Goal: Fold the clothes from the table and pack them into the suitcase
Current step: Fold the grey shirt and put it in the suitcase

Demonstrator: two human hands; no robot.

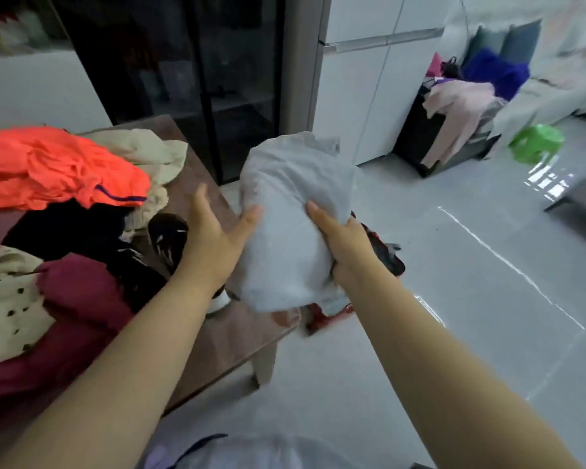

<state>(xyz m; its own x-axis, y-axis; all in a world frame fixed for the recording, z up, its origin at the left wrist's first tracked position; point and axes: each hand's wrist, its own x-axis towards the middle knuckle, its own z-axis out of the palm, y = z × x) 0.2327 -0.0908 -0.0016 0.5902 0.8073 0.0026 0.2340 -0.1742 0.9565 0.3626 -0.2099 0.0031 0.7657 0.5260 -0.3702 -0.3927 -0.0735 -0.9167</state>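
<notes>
A bunched pale grey garment [291, 211] hangs in the air just off the right edge of the brown table [217, 340]. My right hand [345, 248] grips its right side, thumb on top. My left hand [217, 231] is spread, thumb touching the garment's left side, fingers straight. On the table lies a pile of clothes: an orange one [48, 167], a beige one [149, 154], a black one [65, 231], a maroon one [82, 299] and a cream polka-dot one [7, 306]. A dark suitcase [423, 137] draped with pink clothing stands far right by the wall.
A red and black item [383, 252] lies on the floor behind the grey garment. A green plastic stool [538, 143] and blue fabric [494, 72] sit at the far right. A dark glass cabinet [183, 79] stands behind the table. Pale tiled floor spreads to the right.
</notes>
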